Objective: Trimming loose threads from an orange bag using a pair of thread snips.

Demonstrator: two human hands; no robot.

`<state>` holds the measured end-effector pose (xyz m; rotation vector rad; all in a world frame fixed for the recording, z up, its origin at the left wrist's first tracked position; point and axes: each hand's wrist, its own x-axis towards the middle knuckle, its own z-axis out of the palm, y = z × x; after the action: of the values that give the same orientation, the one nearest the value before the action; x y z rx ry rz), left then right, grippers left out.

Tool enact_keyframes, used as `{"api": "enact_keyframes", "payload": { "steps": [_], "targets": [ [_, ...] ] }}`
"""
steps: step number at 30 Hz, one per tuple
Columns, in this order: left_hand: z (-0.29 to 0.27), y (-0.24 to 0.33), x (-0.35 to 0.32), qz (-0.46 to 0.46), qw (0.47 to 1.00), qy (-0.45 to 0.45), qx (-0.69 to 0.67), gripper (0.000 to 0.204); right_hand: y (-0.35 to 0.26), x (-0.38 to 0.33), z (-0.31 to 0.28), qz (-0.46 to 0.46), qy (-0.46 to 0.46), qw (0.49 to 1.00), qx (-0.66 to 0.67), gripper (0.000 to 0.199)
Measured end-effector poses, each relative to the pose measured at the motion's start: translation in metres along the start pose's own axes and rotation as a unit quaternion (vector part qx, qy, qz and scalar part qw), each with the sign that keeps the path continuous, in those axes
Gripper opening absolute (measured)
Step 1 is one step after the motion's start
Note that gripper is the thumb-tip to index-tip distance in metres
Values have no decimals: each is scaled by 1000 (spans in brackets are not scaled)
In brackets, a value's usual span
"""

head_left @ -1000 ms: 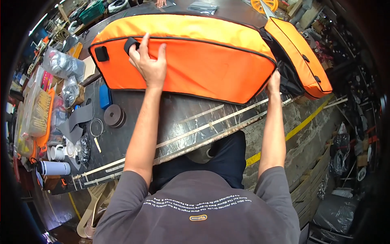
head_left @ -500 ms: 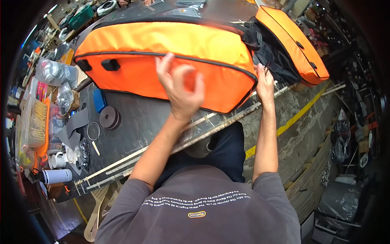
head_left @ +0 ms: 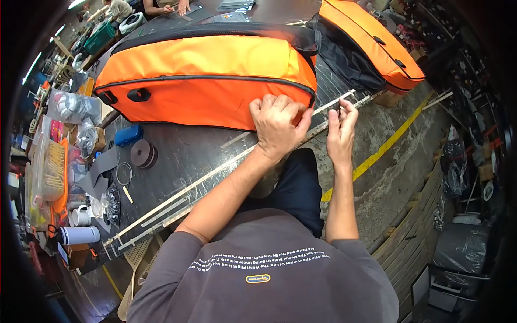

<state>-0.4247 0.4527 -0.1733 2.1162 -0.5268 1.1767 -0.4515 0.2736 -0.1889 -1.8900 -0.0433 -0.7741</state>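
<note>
The orange bag [head_left: 199,99] is lying across the upper centre-left, its long axis running left to right, mostly up and left of both hands. The nearer left hand [head_left: 277,128] is touching its lower right end, fingers curling narrow, pinch unclear; the right hand [head_left: 341,135] is hovering apart at centre-right, half-closed, contents impossible to tell.

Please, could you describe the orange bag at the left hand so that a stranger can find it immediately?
Start at the large dark worktable that runs across the view. On it lies a long orange bag, with two black loops near its left end. Unlike the other orange bag, farther right, it has the person's left hand at its right end.
</note>
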Motion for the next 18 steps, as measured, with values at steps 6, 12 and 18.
{"api": "enact_keyframes", "payload": {
  "steps": [6, 12, 18],
  "targets": [
    [-4, 5, -6, -20, 999, 3, -45, 10, -17, -27, -23, -130, 25, 984, -121, 38],
    [-7, 12, -5, -44, 997, 1, -69, 8, -30, -27, -21, -210, 48, 968, -132, 34],
    [2, 7, -5, -55, 997, -5, -57, 10, -30, -28, -16, -254, 32, 958, -133, 34]
  ]
}}
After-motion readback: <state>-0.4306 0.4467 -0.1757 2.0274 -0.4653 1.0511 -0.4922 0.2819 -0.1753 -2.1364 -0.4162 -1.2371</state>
